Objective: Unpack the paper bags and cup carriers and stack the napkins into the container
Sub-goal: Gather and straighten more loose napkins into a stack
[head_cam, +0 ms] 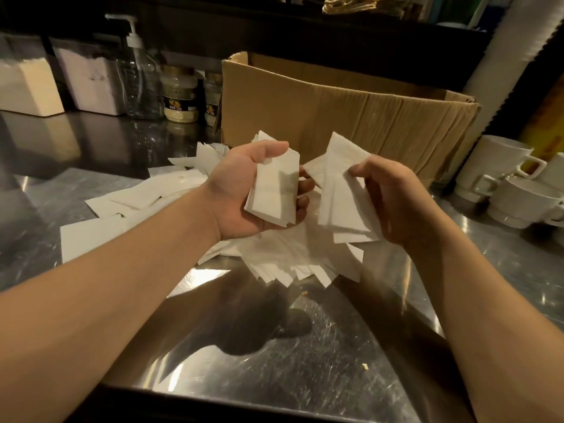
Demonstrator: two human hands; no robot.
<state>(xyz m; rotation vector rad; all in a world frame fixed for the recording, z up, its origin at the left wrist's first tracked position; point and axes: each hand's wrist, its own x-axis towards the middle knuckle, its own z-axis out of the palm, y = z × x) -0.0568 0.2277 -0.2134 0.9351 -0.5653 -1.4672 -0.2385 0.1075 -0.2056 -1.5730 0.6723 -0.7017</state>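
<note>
The left hand [244, 190] grips a squared napkin wad [274, 190] and the right hand [393, 203] pinches a looser fan [341, 190], both above the pile [283, 257] on the counter [305, 346]. This looks like gathering; next comes merging and evening both bunches. A box [351, 117] stands just behind, cups [512, 190] to the right, filled holders [27, 87] far left.

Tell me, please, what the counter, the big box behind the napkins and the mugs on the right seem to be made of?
The counter looks like stainless steel: bright, mirror-like, finely scratched, reflecting the arms. The box is brown corrugated cardboard, matte, with vertical creases and a bent rim. The mugs appear to be glazed white ceramic, smooth with soft highlights, though hard plastic cannot be ruled out.
</note>
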